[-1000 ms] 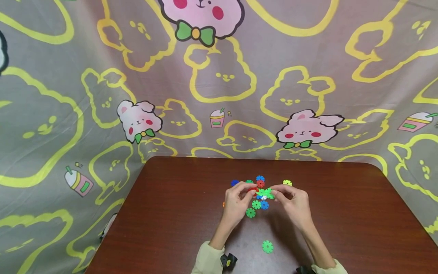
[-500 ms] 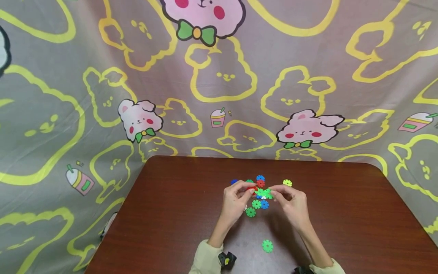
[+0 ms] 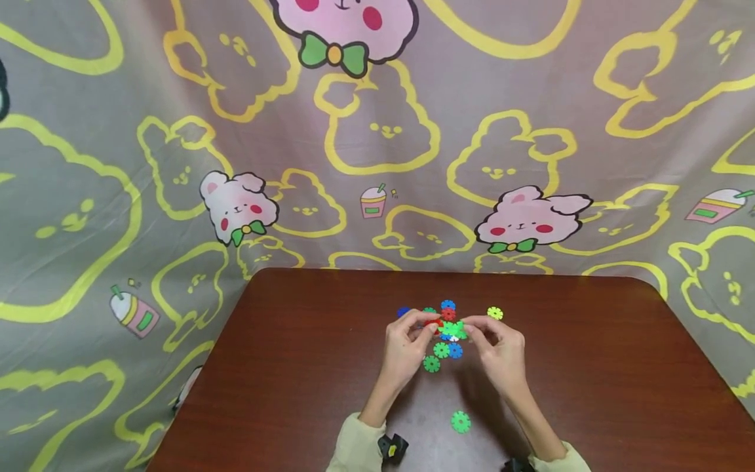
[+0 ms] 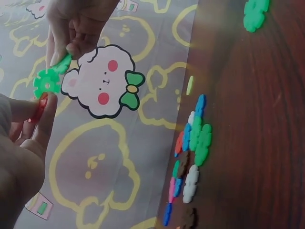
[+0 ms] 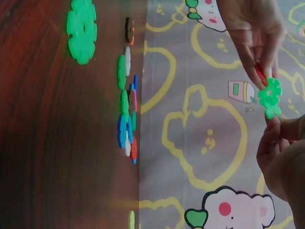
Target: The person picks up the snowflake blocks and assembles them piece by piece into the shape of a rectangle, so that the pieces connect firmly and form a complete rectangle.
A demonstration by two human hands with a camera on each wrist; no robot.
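Observation:
Above the pile my two hands hold a small chain of notched plastic discs. My left hand pinches a red notched disc between thumb and fingers. Slotted onto the red one is a green notched disc in the middle. A second green notched disc meets it at an angle, and my right hand pinches that one by its outer edge. The right wrist view shows the red disc partly covered by the left fingers, with the middle green disc below it.
Several loose notched discs lie beneath the hands on the brown table, among them a green disc, a blue disc and a red disc. A yellow disc lies farther right. Nearer the front is another green disc.
My right hand has shifted slightly left toward the left hand, and the two green discs moved left with it. Both hands keep their pinch. The loose discs stay put.

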